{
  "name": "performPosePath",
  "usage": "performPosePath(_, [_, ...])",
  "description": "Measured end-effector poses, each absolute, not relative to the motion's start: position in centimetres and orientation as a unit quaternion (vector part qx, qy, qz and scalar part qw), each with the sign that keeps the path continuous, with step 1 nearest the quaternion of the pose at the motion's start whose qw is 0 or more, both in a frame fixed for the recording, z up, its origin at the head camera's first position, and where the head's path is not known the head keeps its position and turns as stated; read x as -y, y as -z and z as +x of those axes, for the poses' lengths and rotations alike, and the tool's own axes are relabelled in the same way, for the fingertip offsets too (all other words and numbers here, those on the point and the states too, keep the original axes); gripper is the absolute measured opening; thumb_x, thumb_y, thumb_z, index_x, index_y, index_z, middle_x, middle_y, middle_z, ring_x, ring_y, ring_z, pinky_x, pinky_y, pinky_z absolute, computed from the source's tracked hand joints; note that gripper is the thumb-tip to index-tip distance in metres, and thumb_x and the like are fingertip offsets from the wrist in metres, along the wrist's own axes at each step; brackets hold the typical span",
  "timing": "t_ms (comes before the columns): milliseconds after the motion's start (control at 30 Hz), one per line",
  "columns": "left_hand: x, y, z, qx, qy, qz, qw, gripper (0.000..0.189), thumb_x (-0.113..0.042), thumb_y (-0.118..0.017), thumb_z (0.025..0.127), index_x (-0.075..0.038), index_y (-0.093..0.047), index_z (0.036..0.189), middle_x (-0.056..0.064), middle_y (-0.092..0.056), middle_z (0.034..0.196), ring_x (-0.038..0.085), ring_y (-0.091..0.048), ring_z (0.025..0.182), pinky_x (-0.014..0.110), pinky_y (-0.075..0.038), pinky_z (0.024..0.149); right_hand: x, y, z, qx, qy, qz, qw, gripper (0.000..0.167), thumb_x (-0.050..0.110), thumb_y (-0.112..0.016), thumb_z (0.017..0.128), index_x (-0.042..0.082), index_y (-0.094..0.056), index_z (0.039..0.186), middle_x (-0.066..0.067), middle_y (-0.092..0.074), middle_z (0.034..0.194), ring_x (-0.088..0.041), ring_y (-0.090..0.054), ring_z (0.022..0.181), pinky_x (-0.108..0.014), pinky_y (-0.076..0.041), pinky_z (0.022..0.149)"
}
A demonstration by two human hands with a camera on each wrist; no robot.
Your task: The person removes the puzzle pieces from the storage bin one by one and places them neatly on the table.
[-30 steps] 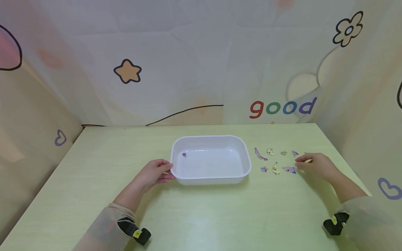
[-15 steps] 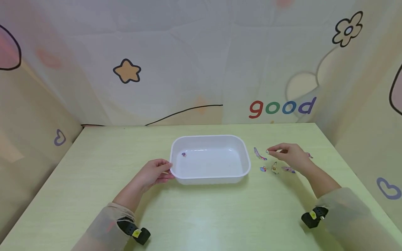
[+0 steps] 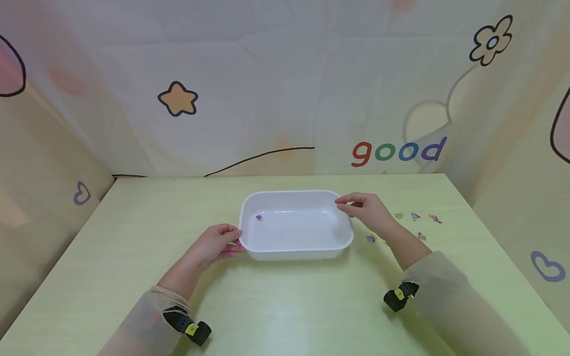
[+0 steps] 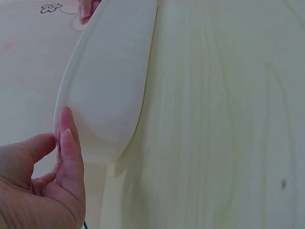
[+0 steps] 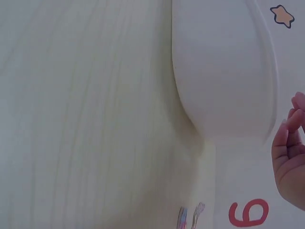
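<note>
A white plastic tray (image 3: 296, 255) stands on the table, a small purple sticker (image 3: 259, 218) lying inside at its left. My left hand (image 3: 218, 245) grips the tray's left rim; in the left wrist view thumb and fingers (image 4: 70, 157) close on that edge. Over the tray's right back corner is my right hand (image 3: 367, 210), thumb and fingertips pinched together. The small white sticker it picked up is hidden by the fingers. In the right wrist view the right hand (image 5: 290, 157) is curled beside the tray wall (image 5: 224, 71).
To the right lie more small stickers: a green one (image 3: 399, 215), a triangular one (image 3: 415, 216), a pink one (image 3: 435, 218), another (image 3: 421, 236) and a red-blue one (image 3: 371, 238). A printed cloth backdrop (image 3: 249, 99) rises behind the table (image 3: 285, 301).
My right hand went from the far-right stickers to the white one, pinched it, and moved left to the tray's right rim. The left hand has stayed on the tray.
</note>
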State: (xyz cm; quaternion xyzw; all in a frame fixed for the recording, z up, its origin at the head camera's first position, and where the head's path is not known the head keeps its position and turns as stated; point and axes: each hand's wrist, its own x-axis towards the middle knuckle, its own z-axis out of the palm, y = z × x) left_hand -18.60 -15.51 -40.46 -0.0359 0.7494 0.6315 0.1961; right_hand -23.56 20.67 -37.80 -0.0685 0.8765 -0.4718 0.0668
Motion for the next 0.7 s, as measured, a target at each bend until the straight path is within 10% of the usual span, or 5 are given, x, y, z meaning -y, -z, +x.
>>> performPosePath(700, [15.7,40.5,-18.7,-0.744,-0.637,-0.035,0.199,0.033,-0.016,-0.053,0.096,0.01,-0.048,0.115,0.008,-0.062,0.084,0.015,-0.066,0.073,0.023,-0.054,0.066,-11.2,38.4,-26.2,-0.843,0.51,-0.121,0.118,0.027,0.02,-0.066,0.088,0.006,-0.067,0.111,-0.006,-0.064,0.103,-0.037,-0.056,0.095,-0.049,-0.046,0.085])
